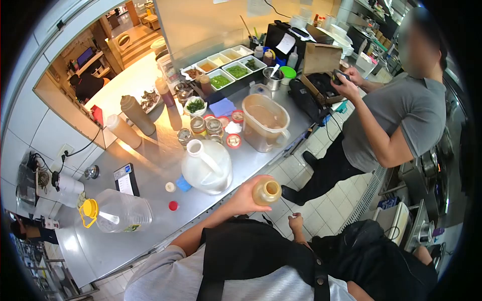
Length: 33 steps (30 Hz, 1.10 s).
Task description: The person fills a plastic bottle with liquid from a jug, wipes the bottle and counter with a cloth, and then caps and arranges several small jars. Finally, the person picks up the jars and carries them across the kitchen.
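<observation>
My left hand [243, 197] is wrapped round an open bottle [266, 192] near the counter's front edge. The bottle has a round mouth, no cap on it, and something tan-yellow inside. Lower and to the right, my right hand [296, 222] hangs over the floor with its fingers curled. Whether it holds anything is hidden. Closest to the bottle on the counter stands a large white jug [207, 168] with a handle and an uncapped mouth. A blue cloth-like piece [184, 183], a white cap [170, 187] and a red cap [173, 205] lie left of it.
On the steel counter [165, 231] are a clear jug with yellow cap [125, 213], a scale [126, 179], squeeze bottles [138, 116], glass jars [199, 126] and a tub of brownish liquid [266, 120]. Herb trays [236, 71] stand behind. A person in grey [396, 115] stands right, holding a device.
</observation>
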Each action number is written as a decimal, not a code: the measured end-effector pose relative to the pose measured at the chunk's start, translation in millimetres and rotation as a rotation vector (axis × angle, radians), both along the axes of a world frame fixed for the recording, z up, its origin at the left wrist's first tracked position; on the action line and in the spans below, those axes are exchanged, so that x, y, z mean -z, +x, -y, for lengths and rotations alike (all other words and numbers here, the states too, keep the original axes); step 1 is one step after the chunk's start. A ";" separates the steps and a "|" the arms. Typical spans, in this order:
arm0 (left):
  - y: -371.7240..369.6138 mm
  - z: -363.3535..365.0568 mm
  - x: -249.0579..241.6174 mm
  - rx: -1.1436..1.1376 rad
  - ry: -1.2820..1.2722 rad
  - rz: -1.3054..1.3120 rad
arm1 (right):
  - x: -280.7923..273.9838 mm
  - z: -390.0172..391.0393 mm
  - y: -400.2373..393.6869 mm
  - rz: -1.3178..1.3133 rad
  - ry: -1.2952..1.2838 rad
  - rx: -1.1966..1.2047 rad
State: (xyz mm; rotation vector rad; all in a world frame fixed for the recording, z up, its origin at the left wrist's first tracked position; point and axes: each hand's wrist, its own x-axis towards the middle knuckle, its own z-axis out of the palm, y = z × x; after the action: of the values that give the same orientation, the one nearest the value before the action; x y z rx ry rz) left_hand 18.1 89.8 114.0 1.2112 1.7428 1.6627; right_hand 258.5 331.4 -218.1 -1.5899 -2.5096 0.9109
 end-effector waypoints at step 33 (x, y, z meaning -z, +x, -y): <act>-24.2 -15.4 -0.3 0.069 -0.146 0.065 | -19.2 24.5 -25.9 -0.030 -0.079 0.112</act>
State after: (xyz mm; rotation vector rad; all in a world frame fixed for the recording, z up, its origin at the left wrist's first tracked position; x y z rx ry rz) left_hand -6.1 105.3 114.2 1.1253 1.7301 1.4914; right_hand 232.6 307.0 -198.9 -1.7060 -2.3652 1.0236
